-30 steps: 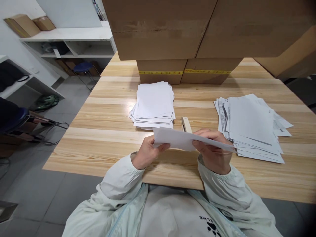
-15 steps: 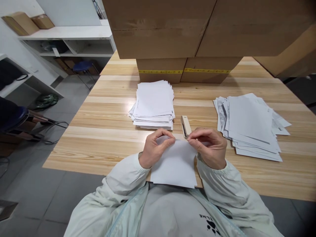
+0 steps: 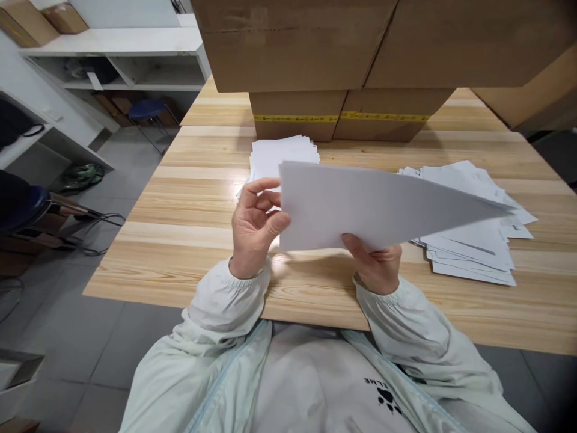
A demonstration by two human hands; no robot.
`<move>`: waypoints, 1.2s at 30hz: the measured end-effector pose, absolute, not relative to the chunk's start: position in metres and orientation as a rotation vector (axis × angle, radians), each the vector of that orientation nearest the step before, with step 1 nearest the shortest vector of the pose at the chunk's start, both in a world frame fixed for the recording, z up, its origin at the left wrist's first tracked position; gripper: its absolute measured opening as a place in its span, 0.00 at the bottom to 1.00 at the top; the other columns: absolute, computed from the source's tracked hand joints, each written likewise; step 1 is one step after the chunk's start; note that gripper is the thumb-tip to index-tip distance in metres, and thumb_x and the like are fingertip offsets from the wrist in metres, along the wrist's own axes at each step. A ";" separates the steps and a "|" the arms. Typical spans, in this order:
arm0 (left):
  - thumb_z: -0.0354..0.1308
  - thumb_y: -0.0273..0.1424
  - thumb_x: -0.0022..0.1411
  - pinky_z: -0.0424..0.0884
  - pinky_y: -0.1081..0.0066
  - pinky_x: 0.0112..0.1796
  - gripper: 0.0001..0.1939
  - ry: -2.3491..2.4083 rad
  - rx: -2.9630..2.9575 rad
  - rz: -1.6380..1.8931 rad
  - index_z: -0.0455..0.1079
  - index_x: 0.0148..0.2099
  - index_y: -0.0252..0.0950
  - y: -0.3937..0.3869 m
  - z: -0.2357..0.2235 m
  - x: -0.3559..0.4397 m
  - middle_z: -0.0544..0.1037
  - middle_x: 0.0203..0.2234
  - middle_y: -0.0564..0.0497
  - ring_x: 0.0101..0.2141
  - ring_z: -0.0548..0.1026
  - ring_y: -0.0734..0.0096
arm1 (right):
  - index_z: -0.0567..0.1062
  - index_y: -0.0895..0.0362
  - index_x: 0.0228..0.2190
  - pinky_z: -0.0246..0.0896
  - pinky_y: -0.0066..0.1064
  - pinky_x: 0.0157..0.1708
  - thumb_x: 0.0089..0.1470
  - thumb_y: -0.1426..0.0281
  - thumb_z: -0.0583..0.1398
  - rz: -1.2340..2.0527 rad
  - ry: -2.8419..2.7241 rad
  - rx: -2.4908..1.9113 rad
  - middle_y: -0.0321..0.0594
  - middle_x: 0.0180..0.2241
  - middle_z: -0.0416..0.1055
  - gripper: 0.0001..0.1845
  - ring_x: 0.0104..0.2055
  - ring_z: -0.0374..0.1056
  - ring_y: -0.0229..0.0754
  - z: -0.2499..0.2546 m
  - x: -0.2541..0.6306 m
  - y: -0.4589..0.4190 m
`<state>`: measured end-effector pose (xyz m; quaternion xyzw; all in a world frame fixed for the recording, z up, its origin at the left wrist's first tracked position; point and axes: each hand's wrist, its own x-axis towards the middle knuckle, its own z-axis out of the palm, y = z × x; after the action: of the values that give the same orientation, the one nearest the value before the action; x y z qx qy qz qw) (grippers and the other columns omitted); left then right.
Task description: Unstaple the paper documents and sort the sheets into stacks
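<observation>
White paper sheets (image 3: 342, 204) are held up sideways above the table, their right end tapering toward the right-hand pile. My right hand (image 3: 378, 264) grips their lower edge, thumb in front and fingers mostly hidden behind. At the short left edge is my left hand (image 3: 255, 225); its thumb overlaps the front and its fingertips reach behind the edge. Behind the raised sheets, a stack of papers (image 3: 283, 150) shows only its upper part. A looser pile of papers (image 3: 469, 252) lies to the right, partly covered. The stapler is out of sight, apparently behind the sheets.
Large cardboard boxes (image 3: 293, 48) stand stacked at the back of the wooden table (image 3: 171, 240), the lower ones banded with yellow tape. Left of the table are a blue stool (image 3: 146, 108), white shelving (image 3: 117, 42) and cables on the floor.
The sheets have been lifted from the near table edge and turned sideways. My left hand has moved up and left; my right hand has shifted to the sheets' lower edge.
</observation>
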<state>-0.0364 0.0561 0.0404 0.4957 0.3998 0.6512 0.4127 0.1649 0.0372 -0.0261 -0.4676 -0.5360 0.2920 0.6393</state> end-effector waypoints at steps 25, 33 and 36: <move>0.70 0.44 0.50 0.73 0.69 0.39 0.20 1.056 1.245 1.370 0.75 0.40 0.36 0.050 0.009 -0.019 0.81 0.35 0.49 0.36 0.76 0.67 | 0.78 0.53 0.43 0.74 0.41 0.45 0.46 0.66 0.70 0.840 -1.244 -1.093 0.40 0.42 0.80 0.20 0.44 0.76 0.46 -0.043 0.164 0.039; 0.66 0.43 0.57 0.72 0.69 0.42 0.18 1.035 1.272 1.385 0.75 0.44 0.36 0.048 0.005 -0.016 0.81 0.37 0.49 0.38 0.76 0.67 | 0.80 0.53 0.40 0.74 0.39 0.43 0.46 0.66 0.70 0.787 -1.248 -1.090 0.39 0.40 0.80 0.16 0.42 0.76 0.45 -0.040 0.166 0.037; 0.62 0.43 0.61 0.73 0.69 0.41 0.17 1.039 1.281 1.358 0.74 0.46 0.35 0.044 0.007 -0.017 0.81 0.37 0.48 0.38 0.76 0.67 | 0.80 0.55 0.32 0.72 0.36 0.34 0.48 0.62 0.69 0.702 -1.237 -1.171 0.40 0.31 0.79 0.11 0.33 0.74 0.44 -0.029 0.171 0.032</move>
<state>-0.0169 0.0442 0.0074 0.5254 0.4262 0.5571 0.4817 0.1708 0.0316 -0.0290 -0.5063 -0.5346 0.3033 0.6049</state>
